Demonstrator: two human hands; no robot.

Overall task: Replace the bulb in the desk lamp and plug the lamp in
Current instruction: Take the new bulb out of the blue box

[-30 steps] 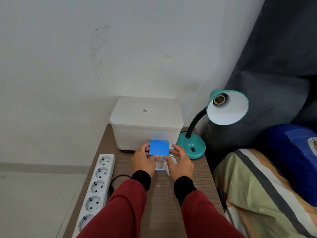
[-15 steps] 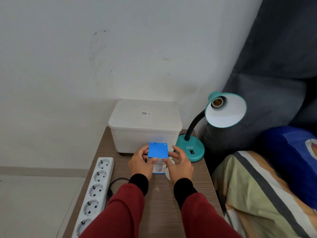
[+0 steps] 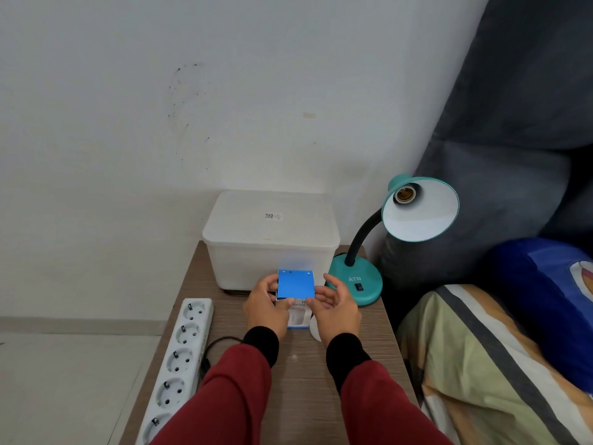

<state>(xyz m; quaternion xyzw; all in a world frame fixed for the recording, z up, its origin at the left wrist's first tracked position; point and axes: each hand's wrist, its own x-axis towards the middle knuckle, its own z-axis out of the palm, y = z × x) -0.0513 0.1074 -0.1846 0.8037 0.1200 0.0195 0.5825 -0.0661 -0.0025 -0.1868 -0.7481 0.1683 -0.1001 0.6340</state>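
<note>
A teal desk lamp [image 3: 356,282] stands at the table's far right, its shade [image 3: 420,208] tilted toward me with the socket [image 3: 405,194] bare. A blue and white bulb box [image 3: 296,285] stands upright on the table between my hands. My left hand [image 3: 266,305] grips its left side and my right hand [image 3: 337,305] holds its right side. A white round object, partly hidden, shows under my right wrist [image 3: 313,329]. A white power strip [image 3: 179,354] lies along the table's left edge, with a black cord [image 3: 213,346] beside it.
A lidded white plastic bin [image 3: 271,239] sits at the back of the wooden table [image 3: 305,380], just behind the box. A bed with a striped blanket [image 3: 481,364], a blue pillow [image 3: 545,300] and dark grey cushions lies to the right. The wall is close behind.
Both hands stay on the box; the view has shifted slightly and the fingers have adjusted around it. The box stays in the same place.
</note>
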